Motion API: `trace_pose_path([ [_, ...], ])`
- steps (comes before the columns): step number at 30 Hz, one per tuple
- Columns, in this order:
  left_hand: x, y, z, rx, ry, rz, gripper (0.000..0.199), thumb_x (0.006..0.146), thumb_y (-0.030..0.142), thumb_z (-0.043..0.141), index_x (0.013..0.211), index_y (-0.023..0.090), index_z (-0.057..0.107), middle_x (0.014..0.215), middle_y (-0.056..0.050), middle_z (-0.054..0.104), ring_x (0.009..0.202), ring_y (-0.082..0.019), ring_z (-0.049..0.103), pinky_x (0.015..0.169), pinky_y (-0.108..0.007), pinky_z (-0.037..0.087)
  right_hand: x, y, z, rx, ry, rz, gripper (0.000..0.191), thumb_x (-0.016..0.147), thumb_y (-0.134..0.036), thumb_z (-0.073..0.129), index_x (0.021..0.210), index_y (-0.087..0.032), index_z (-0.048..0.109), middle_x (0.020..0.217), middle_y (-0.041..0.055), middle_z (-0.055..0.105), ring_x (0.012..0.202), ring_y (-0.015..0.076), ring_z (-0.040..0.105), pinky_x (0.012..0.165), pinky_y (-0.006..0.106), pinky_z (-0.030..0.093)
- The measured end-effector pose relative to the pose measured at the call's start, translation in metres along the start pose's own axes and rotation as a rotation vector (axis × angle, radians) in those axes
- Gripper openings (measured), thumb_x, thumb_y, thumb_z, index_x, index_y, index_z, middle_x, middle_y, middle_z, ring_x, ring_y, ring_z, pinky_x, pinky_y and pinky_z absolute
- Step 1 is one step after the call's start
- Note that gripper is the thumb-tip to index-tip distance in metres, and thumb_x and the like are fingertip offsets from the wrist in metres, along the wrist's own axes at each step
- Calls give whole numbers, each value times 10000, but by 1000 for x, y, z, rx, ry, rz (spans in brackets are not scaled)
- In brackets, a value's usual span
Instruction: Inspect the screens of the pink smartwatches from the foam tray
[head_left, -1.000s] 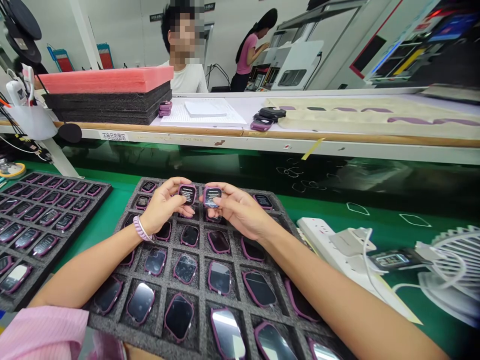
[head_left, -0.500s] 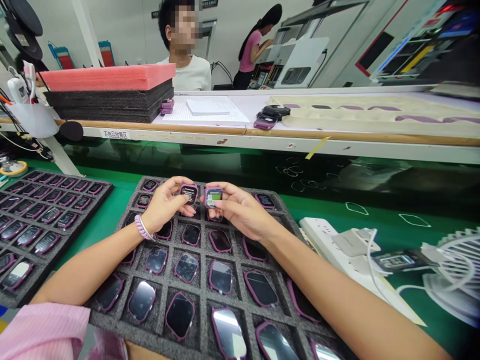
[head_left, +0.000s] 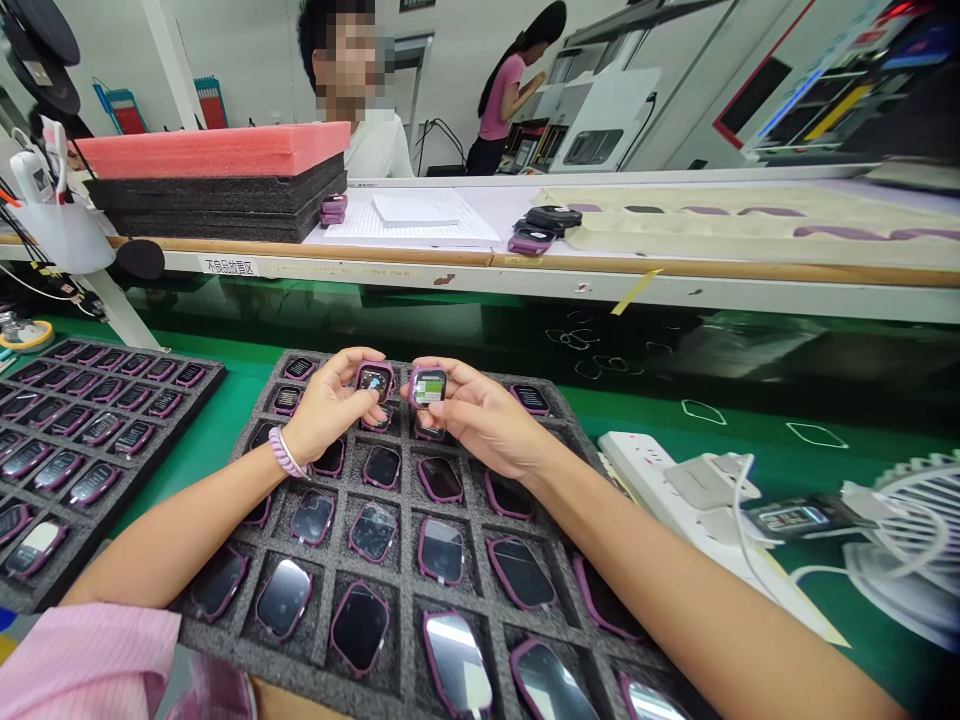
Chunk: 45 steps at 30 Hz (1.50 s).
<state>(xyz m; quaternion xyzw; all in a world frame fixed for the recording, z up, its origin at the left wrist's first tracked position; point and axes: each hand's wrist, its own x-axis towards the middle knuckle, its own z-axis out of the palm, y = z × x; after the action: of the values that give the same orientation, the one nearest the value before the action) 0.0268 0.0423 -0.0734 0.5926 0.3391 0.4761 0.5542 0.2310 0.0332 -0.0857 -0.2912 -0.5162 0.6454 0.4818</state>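
Note:
My left hand [head_left: 335, 405] is closed on a purple smartwatch case [head_left: 374, 381], its lit screen facing me. Close beside it, my right hand [head_left: 476, 415] grips a second purple smartwatch [head_left: 428, 388], whose screen shows green and white. Both are held above the far part of a grey foam tray [head_left: 409, 560]. Square pockets in that tray hold several more purple watch cases, such as the dark-screened watch [head_left: 440, 480]. Most of those screens are dark, while a few at the far edge are lit. My forearms cover some pockets.
At left lies another foam tray [head_left: 142, 480] full of watches. A white power strip [head_left: 645, 465] with plugs and a white fan [head_left: 919, 530] stand at right. The shelf [head_left: 450, 270] ahead bears stacked foam [head_left: 217, 200], papers and watches. Two people are beyond it.
The screen of the watch in my left hand has gone from lines of text to a dark face with a coloured picture. Both hands stay nearly in place. The person opposite shifts slightly left.

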Motion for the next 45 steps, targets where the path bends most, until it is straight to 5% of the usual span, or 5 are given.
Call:
trace_pose_path([
  [3, 0, -2, -1, 28, 44, 43, 453, 705, 259, 704, 1114, 168, 532, 912, -2, 568, 593, -66, 536, 529, -186, 456, 1, 0, -1, 50, 32, 49, 517, 670, -197, 809, 1140, -212, 594, 984, 53, 672, 670, 159, 555, 660, 298, 445],
  [11, 3, -3, -4, 197, 146, 108, 320, 730, 173, 636, 1038, 179, 550, 928, -9, 560, 845, -123, 521, 778, -219, 414, 2, 0, -2, 106, 59, 111, 532, 631, -183, 822, 1116, -210, 606, 972, 62, 688, 654, 157, 543, 651, 291, 430],
  [45, 3, -2, -6, 282, 144, 43, 428, 742, 333, 650, 1123, 179, 527, 929, -17, 540, 724, -117, 450, 614, -226, 346, 5, 2, -5, 131, 9, 95, 583, 616, -182, 796, 1146, -202, 553, 1021, 83, 699, 608, 139, 574, 558, 231, 422],
])
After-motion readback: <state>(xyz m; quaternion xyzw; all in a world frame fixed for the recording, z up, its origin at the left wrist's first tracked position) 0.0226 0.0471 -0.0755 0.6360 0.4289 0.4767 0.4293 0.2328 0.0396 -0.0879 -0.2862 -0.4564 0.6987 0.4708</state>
